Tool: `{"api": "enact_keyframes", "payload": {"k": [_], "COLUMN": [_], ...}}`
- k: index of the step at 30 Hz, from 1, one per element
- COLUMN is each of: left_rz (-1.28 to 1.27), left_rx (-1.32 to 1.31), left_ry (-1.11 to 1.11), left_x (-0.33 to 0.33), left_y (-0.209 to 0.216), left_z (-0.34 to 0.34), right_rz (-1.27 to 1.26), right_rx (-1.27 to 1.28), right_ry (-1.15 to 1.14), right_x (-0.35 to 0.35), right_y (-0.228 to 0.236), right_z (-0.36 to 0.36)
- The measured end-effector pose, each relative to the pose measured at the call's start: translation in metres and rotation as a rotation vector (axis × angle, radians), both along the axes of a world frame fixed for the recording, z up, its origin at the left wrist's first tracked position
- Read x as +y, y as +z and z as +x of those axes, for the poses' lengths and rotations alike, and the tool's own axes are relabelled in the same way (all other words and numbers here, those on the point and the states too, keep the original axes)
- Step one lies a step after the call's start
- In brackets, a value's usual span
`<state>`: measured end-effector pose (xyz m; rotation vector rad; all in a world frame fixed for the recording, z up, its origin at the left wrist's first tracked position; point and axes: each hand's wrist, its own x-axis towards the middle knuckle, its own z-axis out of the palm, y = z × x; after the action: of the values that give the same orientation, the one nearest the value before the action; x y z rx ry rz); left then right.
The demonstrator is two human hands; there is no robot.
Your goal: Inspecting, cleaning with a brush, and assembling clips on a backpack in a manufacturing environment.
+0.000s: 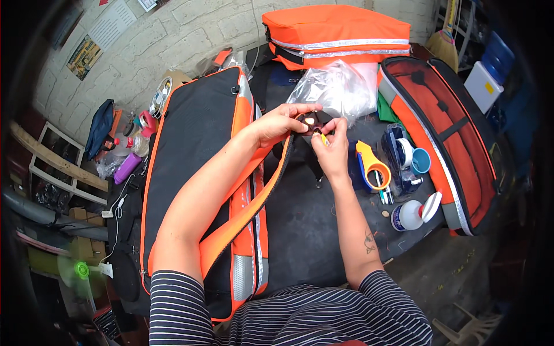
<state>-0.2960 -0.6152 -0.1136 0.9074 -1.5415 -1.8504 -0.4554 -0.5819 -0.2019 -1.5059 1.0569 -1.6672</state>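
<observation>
My left hand [280,126] is closed on the dark end of an orange, black-edged strap [254,209]. The strap loops down across a large black and orange bag [199,115], which lies on the table with reflective silver bands along its side. Close beside it, my right hand [333,151] pinches a small yellow-handled tool [325,139], mostly covered by the fingers, so its exact kind does not show. Both hands meet at a small dark piece [311,122] with a bright spot on it.
Behind my hands lie clear plastic wrap [337,89] and another orange bag [340,32]. An open orange bag [444,127] stands at right. Nearer are a yellow and blue tape dispenser [374,167], a blue tape roll [420,161] and a white spray bottle [411,215].
</observation>
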Motion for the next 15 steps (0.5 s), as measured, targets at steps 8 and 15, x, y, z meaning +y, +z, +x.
{"api": "enact_keyframes", "payload": {"k": [8,15], "left_rz": [-0.01,-0.036], "left_rx": [-0.011,-0.044], "left_ry": [0.03,0.027], "left_x": [0.0039,0.0038], "left_y": [-0.001,-0.0028], "left_z": [-0.0015,-0.0047], "right_rz": [0.11,0.141], "right_rx": [-0.154,-0.165], "right_ry": [0.059,0.057], "right_x": [-0.0008,-0.0047], "right_y": [0.0031,0.0069], "right_z": [0.0026,0.0019]}}
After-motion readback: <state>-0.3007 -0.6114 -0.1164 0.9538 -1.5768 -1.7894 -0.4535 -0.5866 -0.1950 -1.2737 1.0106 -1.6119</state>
